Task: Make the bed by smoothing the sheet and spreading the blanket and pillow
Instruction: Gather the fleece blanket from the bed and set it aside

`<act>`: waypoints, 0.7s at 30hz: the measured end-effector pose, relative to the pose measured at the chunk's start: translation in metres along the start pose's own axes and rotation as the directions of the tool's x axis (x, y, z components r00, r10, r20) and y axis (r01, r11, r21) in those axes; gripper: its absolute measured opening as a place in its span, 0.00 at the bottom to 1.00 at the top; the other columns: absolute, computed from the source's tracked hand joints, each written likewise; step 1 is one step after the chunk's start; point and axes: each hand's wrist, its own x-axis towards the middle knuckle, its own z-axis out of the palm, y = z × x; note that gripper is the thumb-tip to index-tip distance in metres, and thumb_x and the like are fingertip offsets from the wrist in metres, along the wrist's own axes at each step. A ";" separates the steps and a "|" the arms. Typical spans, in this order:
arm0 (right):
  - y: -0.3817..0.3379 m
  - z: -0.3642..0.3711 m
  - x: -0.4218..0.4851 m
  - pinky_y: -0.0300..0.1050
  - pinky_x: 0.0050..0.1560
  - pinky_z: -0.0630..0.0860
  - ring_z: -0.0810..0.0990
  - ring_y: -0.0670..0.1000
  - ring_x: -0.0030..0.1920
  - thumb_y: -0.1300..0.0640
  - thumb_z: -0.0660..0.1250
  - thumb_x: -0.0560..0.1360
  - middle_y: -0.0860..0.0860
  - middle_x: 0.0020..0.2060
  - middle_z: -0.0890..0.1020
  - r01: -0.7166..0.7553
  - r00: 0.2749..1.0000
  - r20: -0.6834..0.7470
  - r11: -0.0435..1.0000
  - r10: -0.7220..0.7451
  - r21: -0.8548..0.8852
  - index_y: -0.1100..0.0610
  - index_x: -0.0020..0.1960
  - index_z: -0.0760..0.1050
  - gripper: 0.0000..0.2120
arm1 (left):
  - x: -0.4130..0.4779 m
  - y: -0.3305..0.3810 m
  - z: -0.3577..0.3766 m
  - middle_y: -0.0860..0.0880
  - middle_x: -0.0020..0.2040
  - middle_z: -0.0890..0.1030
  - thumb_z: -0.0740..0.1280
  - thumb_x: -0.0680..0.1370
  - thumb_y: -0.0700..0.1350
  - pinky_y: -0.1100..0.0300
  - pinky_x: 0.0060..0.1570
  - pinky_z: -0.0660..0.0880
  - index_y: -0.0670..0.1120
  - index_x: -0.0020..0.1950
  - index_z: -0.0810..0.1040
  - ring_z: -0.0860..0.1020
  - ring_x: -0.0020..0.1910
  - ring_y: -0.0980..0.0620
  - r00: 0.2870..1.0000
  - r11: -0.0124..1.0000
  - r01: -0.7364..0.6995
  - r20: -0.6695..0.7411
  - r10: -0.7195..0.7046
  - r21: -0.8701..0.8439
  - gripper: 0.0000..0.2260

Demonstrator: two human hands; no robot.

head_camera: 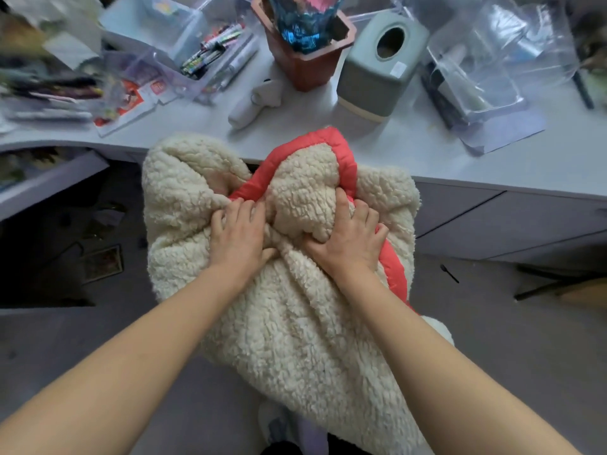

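A cream fleece blanket (289,323) with a red quilted border (345,156) hangs bunched in front of me, its top lying against the edge of a white desk (460,159). My left hand (238,236) grips a fold of the fleece just below the red border, fingers curled into the pile. A neighbouring fold is held in my right hand (349,239), whose fingertips reach the red edge. Both hands sit close together near the top of the bundle. No bed, sheet or pillow is in view.
The desk carries a red flowerpot (305,57), a grey tissue box (377,60), a clear box of pens (210,57), plastic bags (486,60) and papers (124,103). Grey floor lies below, with a drawer unit (492,221) at right and dark clutter at left.
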 end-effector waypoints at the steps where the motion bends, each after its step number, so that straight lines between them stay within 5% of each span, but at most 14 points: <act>1: 0.003 -0.007 -0.005 0.63 0.64 0.64 0.64 0.60 0.69 0.23 0.63 0.61 0.56 0.72 0.66 0.003 1.000 0.006 1.000 -0.003 0.011 0.45 0.80 0.50 0.54 | -0.007 0.001 -0.008 0.46 0.75 0.66 0.73 0.70 0.63 0.44 0.72 0.58 0.48 0.78 0.59 0.60 0.76 0.46 1.000 1.000 0.004 -0.003 -0.004 0.003 0.44; 5: 0.015 -0.024 -0.026 0.65 0.74 0.55 0.59 0.60 0.75 0.25 0.67 0.63 0.59 0.75 0.62 0.004 1.000 -0.004 1.000 -0.004 0.019 0.46 0.81 0.45 0.56 | -0.026 0.006 -0.037 0.44 0.79 0.61 0.70 0.75 0.61 0.41 0.77 0.49 0.49 0.80 0.56 0.55 0.79 0.45 1.000 1.000 0.020 -0.004 -0.020 0.008 0.40; 14: 0.031 -0.046 -0.052 0.70 0.75 0.52 0.48 0.60 0.80 0.24 0.66 0.64 0.56 0.81 0.46 -0.042 0.998 -0.033 0.995 0.045 0.088 0.51 0.82 0.41 0.60 | -0.047 0.025 -0.064 0.44 0.81 0.56 0.71 0.73 0.63 0.39 0.77 0.46 0.51 0.80 0.53 0.51 0.80 0.44 1.000 0.999 0.013 0.013 -0.013 0.039 0.43; 21: 0.037 -0.056 -0.047 0.71 0.75 0.54 0.49 0.60 0.80 0.18 0.55 0.66 0.57 0.81 0.50 -0.034 0.991 -0.124 0.985 0.055 0.170 0.51 0.82 0.41 0.58 | -0.046 0.032 -0.060 0.44 0.81 0.55 0.73 0.72 0.63 0.41 0.77 0.44 0.50 0.81 0.51 0.51 0.81 0.43 0.999 0.999 -0.012 0.043 0.010 0.030 0.46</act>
